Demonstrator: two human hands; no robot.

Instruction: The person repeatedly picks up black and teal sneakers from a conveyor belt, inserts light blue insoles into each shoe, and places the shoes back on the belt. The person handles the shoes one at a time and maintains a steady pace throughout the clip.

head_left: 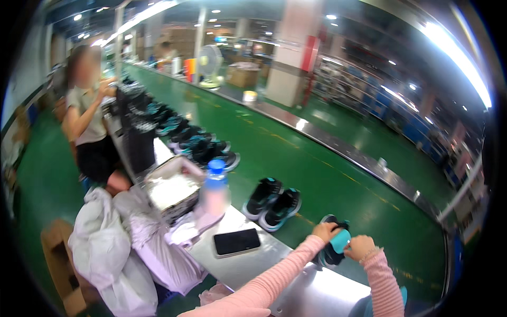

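Note:
A black sneaker (330, 259) is at the edge of the metal bench in front of me, with a flat, rounded teal piece (340, 241) at its opening. It may be an insole, but blur hides its exact kind. My left hand (326, 231) is closed at the shoe's upper left side, fingers against the shoe and the teal piece. From the right, my right hand (361, 248) pinches the edge of the teal piece. A pair of black and teal sneakers (281, 208) stands just left of my hands on the green surface.
On the metal bench (232, 269) lie a phone (237, 242) and a blue-capped bottle (215, 185), beside a lined basket (177, 185). White sacks (113, 248) hang left. Several shoes (185, 132) line the green belt (327, 174) toward a co-worker (90, 111). A fan (210, 63) stands beyond.

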